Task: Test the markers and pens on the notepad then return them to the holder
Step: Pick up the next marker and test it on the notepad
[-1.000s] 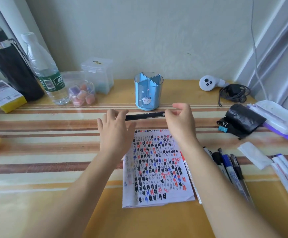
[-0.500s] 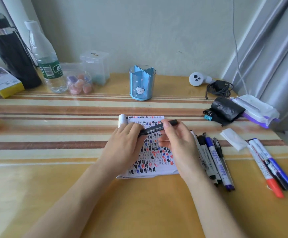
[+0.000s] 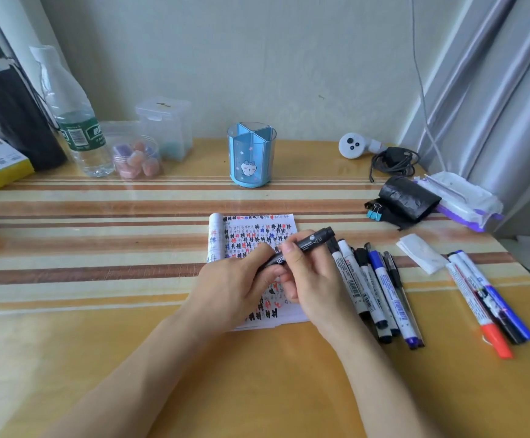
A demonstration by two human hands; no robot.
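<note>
We hold the black marker [image 3: 301, 248] over the notepad [image 3: 257, 230] with both hands: the left hand [image 3: 238, 286] is closed round its lower-left end, the right hand [image 3: 312, 279] pinches the barrel mid-length, and both grips are tight on it. Its long axis runs from lower left up to the right, the free end pointing toward the loose pens [image 3: 374, 289] on the desk [image 3: 99, 327]. The holder [image 3: 251, 159] stands well beyond the notepad, so we judge uncapping comes next, each hand pulling along that axis.
</note>
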